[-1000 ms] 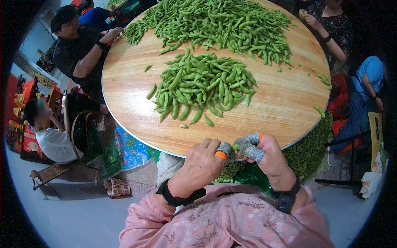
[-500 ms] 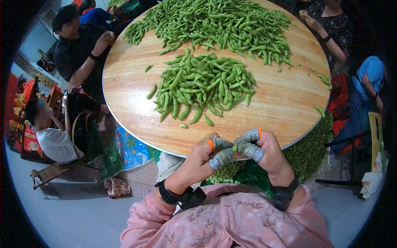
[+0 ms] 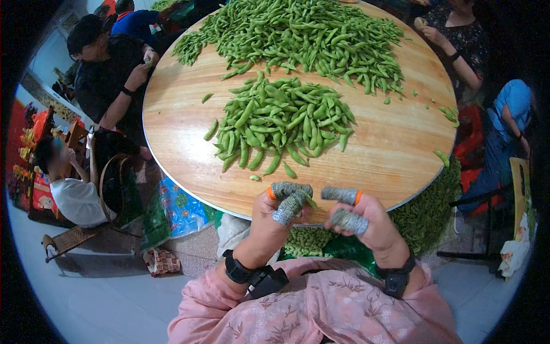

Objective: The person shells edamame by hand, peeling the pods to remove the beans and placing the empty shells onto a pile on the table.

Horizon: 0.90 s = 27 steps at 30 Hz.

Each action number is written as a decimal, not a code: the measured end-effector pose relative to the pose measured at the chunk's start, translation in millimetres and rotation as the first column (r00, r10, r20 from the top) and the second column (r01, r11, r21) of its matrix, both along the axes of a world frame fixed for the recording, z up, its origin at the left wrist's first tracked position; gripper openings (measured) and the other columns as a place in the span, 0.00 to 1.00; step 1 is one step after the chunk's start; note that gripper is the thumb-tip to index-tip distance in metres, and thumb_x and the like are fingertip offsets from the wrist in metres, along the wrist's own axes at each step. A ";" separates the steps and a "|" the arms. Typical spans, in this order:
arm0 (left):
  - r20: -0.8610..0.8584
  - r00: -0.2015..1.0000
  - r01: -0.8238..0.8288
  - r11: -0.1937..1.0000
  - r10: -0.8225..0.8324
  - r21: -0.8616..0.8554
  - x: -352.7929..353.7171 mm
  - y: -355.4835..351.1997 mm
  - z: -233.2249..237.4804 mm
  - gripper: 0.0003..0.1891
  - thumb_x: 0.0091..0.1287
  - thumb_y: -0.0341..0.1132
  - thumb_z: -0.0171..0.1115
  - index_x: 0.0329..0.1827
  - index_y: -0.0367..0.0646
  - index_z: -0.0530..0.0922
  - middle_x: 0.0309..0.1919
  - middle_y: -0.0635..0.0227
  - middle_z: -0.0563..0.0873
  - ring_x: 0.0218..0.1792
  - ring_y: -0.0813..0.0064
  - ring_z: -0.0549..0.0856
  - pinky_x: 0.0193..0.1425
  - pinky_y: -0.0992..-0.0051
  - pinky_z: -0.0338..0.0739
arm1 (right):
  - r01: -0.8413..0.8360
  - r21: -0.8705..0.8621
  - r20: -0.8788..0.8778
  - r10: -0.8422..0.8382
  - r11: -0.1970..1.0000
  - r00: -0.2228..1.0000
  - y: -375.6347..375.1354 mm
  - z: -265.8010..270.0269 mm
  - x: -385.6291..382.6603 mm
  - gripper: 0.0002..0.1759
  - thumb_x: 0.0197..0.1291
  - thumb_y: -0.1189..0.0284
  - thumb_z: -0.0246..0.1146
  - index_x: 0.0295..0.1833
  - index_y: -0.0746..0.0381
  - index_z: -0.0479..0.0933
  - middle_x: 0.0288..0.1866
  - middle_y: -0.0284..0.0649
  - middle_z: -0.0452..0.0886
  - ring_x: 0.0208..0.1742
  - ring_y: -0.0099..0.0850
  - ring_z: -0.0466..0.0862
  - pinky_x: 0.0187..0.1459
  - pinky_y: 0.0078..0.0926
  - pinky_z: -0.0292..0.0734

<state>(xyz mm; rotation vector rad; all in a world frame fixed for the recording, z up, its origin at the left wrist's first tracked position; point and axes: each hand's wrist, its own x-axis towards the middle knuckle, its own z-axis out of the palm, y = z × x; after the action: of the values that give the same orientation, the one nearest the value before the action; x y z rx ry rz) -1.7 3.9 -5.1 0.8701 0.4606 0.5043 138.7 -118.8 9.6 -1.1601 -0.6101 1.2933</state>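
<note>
My left hand (image 3: 274, 215), with grey finger cots on the thumb and forefinger, pinches a green soybean pod (image 3: 311, 200) just over the near edge of the round wooden table (image 3: 189, 143). To its right, my right hand (image 3: 369, 221) wears similar cots; its thumb and forefinger are apart, with nothing visible between them. In front of both hands lies a small heap of soybean pods (image 3: 283, 120), with a few loose pods near it. Shelled beans (image 3: 306, 241) show below, between my wrists.
A larger pod heap (image 3: 309, 37) covers the table's far side. Many green pods or hulls (image 3: 427, 215) are piled below the table's right edge. People sit around: one in black (image 3: 109, 74) at left, one in a dark patterned top (image 3: 458, 46) at right. A chair (image 3: 86, 223) stands left.
My hands were together around the pod and have now separated. The left hand keeps the pod and has turned; the right has opened its fingers. The person in black has brought both hands together.
</note>
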 end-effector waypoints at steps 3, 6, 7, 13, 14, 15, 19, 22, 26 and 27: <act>-0.003 0.999 -0.046 0.978 0.048 0.203 3.8 -9.5 -2.4 0.08 0.59 0.30 0.55 0.39 0.36 0.74 0.28 0.69 0.79 0.28 0.83 0.77 0.32 0.84 0.72 | -0.093 -0.039 -0.061 0.091 0.995 0.994 6.0 -2.4 -6.6 0.14 0.53 0.78 0.56 0.47 0.69 0.70 0.32 0.33 0.78 0.29 0.19 0.74 0.32 0.13 0.70; 0.051 0.998 -0.056 0.931 0.040 0.361 1.9 -12.7 0.4 0.11 0.56 0.31 0.59 0.40 0.35 0.74 0.30 0.67 0.80 0.28 0.79 0.79 0.31 0.80 0.74 | -0.003 0.044 0.050 0.001 0.999 0.999 8.9 0.0 -9.0 0.10 0.52 0.79 0.56 0.41 0.69 0.73 0.31 0.34 0.78 0.30 0.19 0.75 0.34 0.16 0.71; 0.005 1.000 0.023 0.915 -0.027 0.403 -1.3 -10.4 1.6 0.12 0.57 0.33 0.59 0.40 0.35 0.73 0.29 0.68 0.79 0.27 0.80 0.78 0.30 0.81 0.73 | -0.005 0.046 0.050 0.003 0.999 0.999 9.0 -0.9 -8.6 0.10 0.52 0.79 0.56 0.41 0.69 0.73 0.31 0.34 0.78 0.30 0.19 0.75 0.34 0.16 0.71; -0.187 0.960 0.252 0.931 -0.207 0.263 -5.8 3.8 16.0 0.11 0.61 0.35 0.53 0.41 0.37 0.73 0.24 0.71 0.77 0.23 0.83 0.75 0.26 0.85 0.69 | 0.048 0.066 0.452 -0.073 0.997 0.889 8.0 2.2 -3.9 0.07 0.50 0.81 0.57 0.36 0.70 0.74 0.30 0.37 0.79 0.32 0.20 0.76 0.35 0.17 0.71; -0.302 0.929 0.305 0.902 -0.212 0.305 -4.3 4.7 21.4 0.11 0.62 0.35 0.52 0.41 0.37 0.73 0.23 0.71 0.77 0.23 0.83 0.74 0.25 0.85 0.68 | 0.034 0.046 0.508 -0.053 0.998 0.860 7.8 6.8 -3.9 0.07 0.49 0.81 0.56 0.36 0.70 0.74 0.30 0.38 0.79 0.32 0.21 0.76 0.35 0.18 0.71; -0.395 0.890 0.391 0.830 -0.230 0.398 -3.5 5.6 23.1 0.10 0.61 0.33 0.52 0.41 0.36 0.74 0.25 0.71 0.78 0.25 0.84 0.75 0.29 0.83 0.69 | 0.022 0.025 0.560 -0.032 0.999 0.828 7.8 9.3 -3.6 0.07 0.49 0.82 0.56 0.36 0.70 0.75 0.30 0.38 0.79 0.32 0.21 0.76 0.35 0.19 0.72; -0.528 0.821 0.555 0.524 -0.219 0.646 -4.0 9.2 27.4 0.09 0.59 0.26 0.53 0.41 0.31 0.73 0.29 0.66 0.80 0.31 0.83 0.75 0.36 0.81 0.71 | 0.004 0.016 0.679 -0.014 1.000 0.734 5.9 7.5 2.1 0.07 0.48 0.82 0.55 0.35 0.69 0.75 0.30 0.39 0.79 0.32 0.22 0.77 0.35 0.19 0.72; -0.477 0.842 0.523 0.602 -0.254 0.604 -3.6 4.2 17.8 0.09 0.58 0.25 0.53 0.40 0.32 0.73 0.28 0.66 0.79 0.31 0.83 0.75 0.35 0.81 0.71 | 0.046 0.061 0.664 -0.075 0.997 0.744 3.7 -2.5 -1.0 0.08 0.49 0.81 0.56 0.37 0.69 0.75 0.30 0.38 0.79 0.31 0.24 0.77 0.35 0.20 0.72; -0.498 0.855 0.477 0.590 -0.142 0.652 -2.8 -3.8 14.7 0.09 0.56 0.24 0.55 0.40 0.33 0.74 0.29 0.62 0.80 0.31 0.80 0.77 0.34 0.80 0.72 | 0.197 -0.013 0.225 -0.189 0.980 0.956 0.9 -8.8 -1.6 0.09 0.52 0.76 0.57 0.39 0.67 0.75 0.29 0.33 0.78 0.29 0.20 0.75 0.31 0.15 0.70; -0.499 0.863 0.465 0.505 -0.076 0.727 -3.0 -6.3 12.6 0.11 0.53 0.23 0.56 0.40 0.34 0.74 0.28 0.60 0.80 0.30 0.74 0.79 0.33 0.79 0.72 | 0.113 -0.056 0.040 -0.111 0.992 0.993 -0.7 -9.9 -0.4 0.09 0.53 0.74 0.57 0.39 0.66 0.75 0.28 0.31 0.77 0.28 0.17 0.74 0.29 0.12 0.69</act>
<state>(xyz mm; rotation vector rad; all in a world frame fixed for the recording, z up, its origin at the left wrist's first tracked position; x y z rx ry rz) -4.7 -2.3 7.5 2.0023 0.4346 0.1987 138.3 -119.6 -0.3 -1.2509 -0.5291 1.2035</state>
